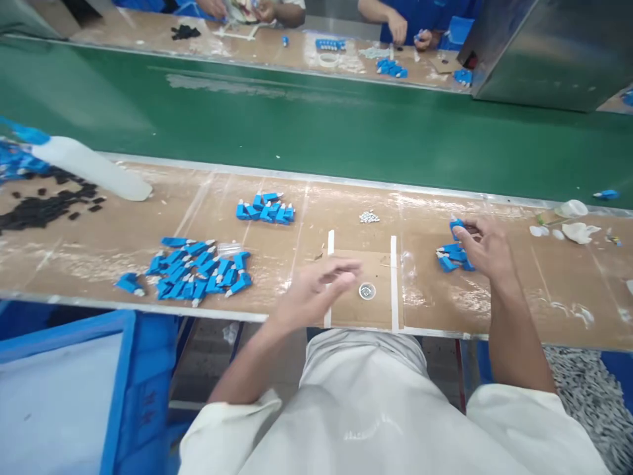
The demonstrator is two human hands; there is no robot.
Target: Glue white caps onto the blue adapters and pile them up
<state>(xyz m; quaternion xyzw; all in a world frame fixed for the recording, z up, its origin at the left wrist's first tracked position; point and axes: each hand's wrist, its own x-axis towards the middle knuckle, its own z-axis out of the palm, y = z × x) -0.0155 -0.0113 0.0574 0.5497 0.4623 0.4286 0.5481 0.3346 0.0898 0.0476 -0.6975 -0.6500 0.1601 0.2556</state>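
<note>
My right hand [482, 247] pinches a small blue plastic part [455, 227] with a whitish tip, just above a little cluster of similar blue parts [449, 258] on the bench. Over the middle of the bench, my left hand [321, 287] hovers with its fingers stretched out and nothing in them. Close to its fingertips lies a small round clear dish [366, 291], between two white tape strips [394, 280]. Beyond the dish sits a small heap of tiny pale pieces [368, 217]. What those pieces are is too small to tell.
To the left lie a large pile of blue parts [198, 270] and a smaller one [267, 210]. A white bottle [93, 165] leans near black pieces [44, 204]. A green conveyor belt [297, 125] runs behind. Co-workers' hands [397, 26] are across it. Blue crate [131, 382] stands front left.
</note>
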